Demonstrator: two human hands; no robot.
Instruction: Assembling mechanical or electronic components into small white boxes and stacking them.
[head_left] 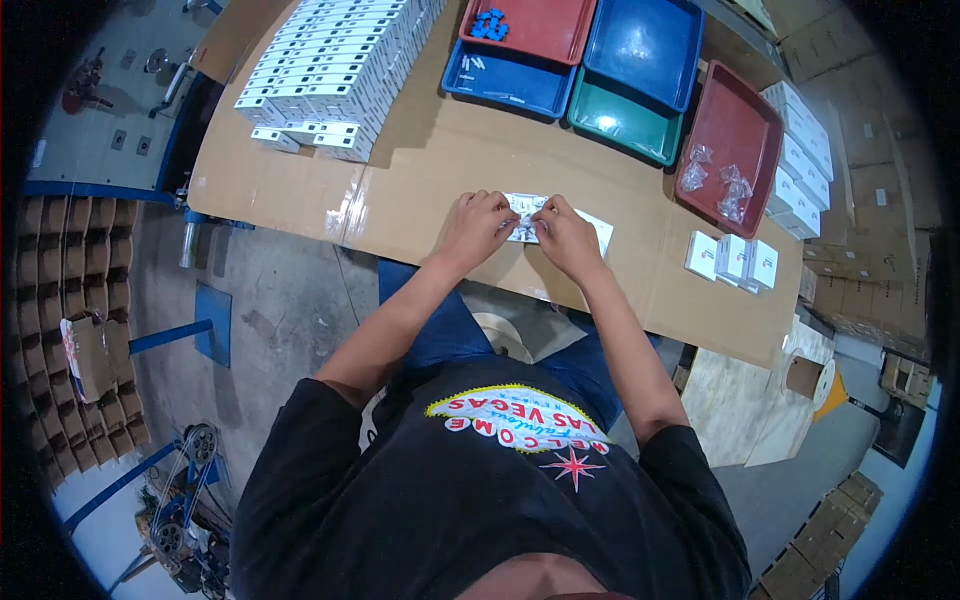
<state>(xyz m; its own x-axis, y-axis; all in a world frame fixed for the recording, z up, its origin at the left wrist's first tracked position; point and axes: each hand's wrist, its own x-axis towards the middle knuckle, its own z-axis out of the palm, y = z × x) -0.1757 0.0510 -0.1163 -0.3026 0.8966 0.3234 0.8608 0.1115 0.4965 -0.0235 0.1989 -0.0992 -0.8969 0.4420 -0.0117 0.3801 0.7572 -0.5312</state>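
Both hands meet near the front edge of the cardboard-covered table [400, 215]. My left hand [476, 230] has its fingertips pinched at one side of a small, clear plastic bag [525, 222]. At the bag's other side, the fingertips of my right hand [568, 240] are closed as well. What the bag contains is too small to make out. Under the hands lies a flat white printed sheet [603, 231], partly covered by them.
White boxes [330, 75] stand stacked at the far left. Trays hold parts: blue pieces in a red tray [545, 30], white pieces in a blue tray [540, 85], clear bags in another red tray [735, 130]. Small white boxes [733, 258] sit at the right.
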